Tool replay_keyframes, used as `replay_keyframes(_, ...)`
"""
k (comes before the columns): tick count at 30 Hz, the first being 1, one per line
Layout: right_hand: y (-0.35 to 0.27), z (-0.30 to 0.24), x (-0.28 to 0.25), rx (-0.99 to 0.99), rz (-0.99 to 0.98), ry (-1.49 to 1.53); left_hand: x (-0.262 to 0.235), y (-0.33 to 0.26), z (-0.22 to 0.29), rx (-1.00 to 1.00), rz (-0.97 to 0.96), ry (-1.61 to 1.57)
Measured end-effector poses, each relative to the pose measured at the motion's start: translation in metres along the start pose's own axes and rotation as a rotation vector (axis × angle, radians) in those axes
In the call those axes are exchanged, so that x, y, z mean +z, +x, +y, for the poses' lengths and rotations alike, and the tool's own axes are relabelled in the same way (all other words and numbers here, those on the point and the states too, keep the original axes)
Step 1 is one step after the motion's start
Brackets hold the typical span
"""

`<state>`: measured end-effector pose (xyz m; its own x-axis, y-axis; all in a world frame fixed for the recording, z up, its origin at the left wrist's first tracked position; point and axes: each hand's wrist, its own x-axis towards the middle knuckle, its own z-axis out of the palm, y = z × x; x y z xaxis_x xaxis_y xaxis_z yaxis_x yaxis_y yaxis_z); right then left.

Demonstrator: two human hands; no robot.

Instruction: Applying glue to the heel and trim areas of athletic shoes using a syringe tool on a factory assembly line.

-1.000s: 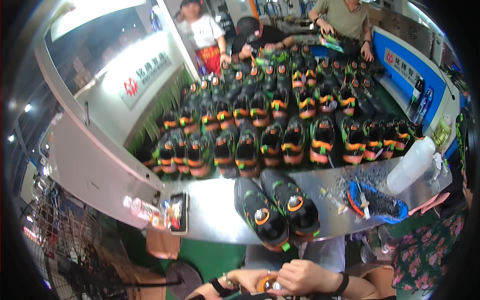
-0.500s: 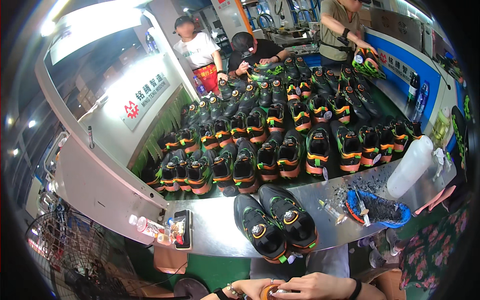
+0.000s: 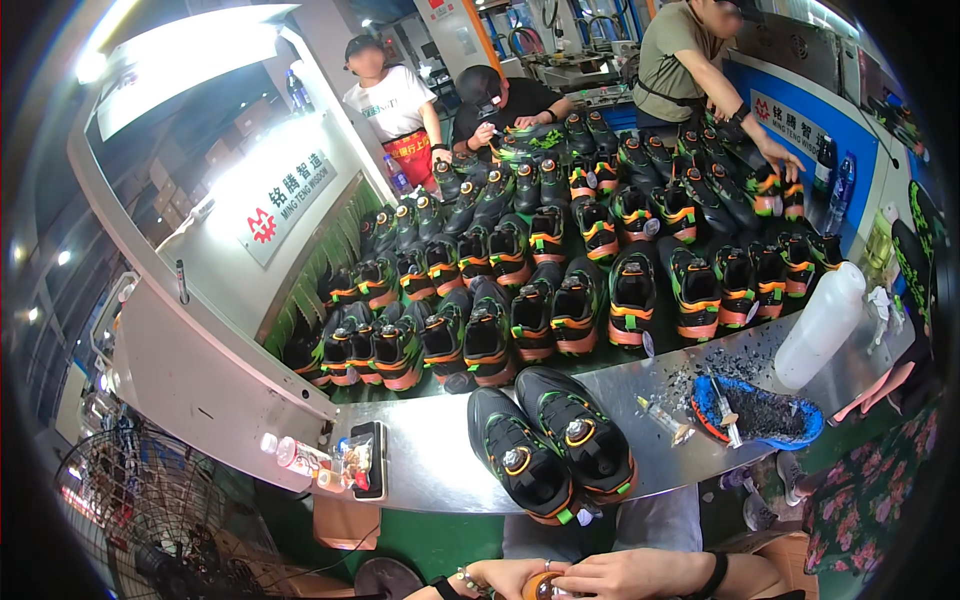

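Observation:
At the lower edge, in front of my lap, my left hand (image 3: 505,577) is closed around a round amber thing (image 3: 541,586). Its lower part is cut off, so its kind cannot be made out. My right hand (image 3: 630,574) comes in from the other side, fingers bent and pressed against the same thing. Just beyond my hands, a pair of black shoes stands on the metal bench (image 3: 425,470), toes pointing away: a left shoe (image 3: 515,455) and a right shoe (image 3: 575,430). Both have round dials, orange trim and green heel tabs.
Rows of similar shoes (image 3: 490,330) fill the conveyor beyond. On the bench lie a phone (image 3: 371,460), a small drink bottle (image 3: 300,455), a white bottle (image 3: 822,325), a blue-rimmed sole with dark scraps (image 3: 765,415) and a brush (image 3: 665,420). A fan (image 3: 135,490) stands left. Co-workers stand opposite.
The co-worker at the far right has lowered the shoe from the air to the conveyor's right side and reaches over it. My right fingers have shifted slightly on the amber thing.

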<state>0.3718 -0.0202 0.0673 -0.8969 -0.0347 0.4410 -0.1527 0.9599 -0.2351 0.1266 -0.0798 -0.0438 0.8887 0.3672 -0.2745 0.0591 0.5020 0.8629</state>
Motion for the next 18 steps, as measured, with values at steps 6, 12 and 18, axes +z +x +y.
replay_keyframes(6, 0.003, 0.007, -0.007, -0.223, 0.098, 0.022, -0.004, 0.001, 0.012, 0.042, -0.084, -0.125)
replay_keyframes(12, 0.000, 0.011, -0.006, -0.230, 0.184, 0.053, -0.010, 0.002, 0.016, -0.057, -0.118, -0.302)
replay_keyframes(18, -0.003, 0.004, -0.012, -0.043, 0.114, -0.008, -0.004, 0.004, 0.004, -0.038, -0.092, -0.293)
